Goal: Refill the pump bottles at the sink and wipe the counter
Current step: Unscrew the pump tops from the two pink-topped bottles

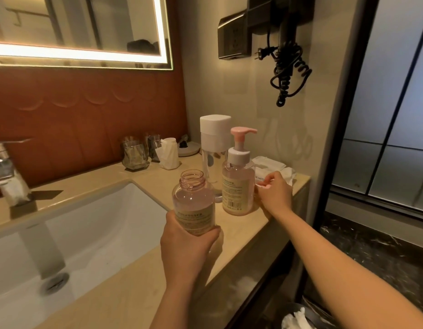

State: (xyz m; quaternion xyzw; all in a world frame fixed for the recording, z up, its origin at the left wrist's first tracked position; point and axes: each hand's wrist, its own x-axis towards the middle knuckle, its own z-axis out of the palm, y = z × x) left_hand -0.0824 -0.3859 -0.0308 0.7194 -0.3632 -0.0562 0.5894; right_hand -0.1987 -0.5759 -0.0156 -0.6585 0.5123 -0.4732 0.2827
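My left hand [185, 243] grips an uncapped clear bottle [194, 207] from below, over the counter's front edge beside the sink. It holds pale pink liquid and has a beige label. A second, matching bottle with a pink and white pump [237, 186] stands upright on the counter [144, 281]. My right hand [274, 193] is at that bottle's right side. Its fingers are loosely curled, with the tips against or just off the bottle wall and not wrapped round it.
A white sink [87, 233] with a chrome tap [4, 167] is at the left. Behind the bottles stand a clear dispenser with a white top [213, 148], glass tumblers [134, 154], a tissue [169, 154] and a wipes pack [269, 167]. A hair dryer cord [290, 74] hangs above. A bin [298, 319] sits below.
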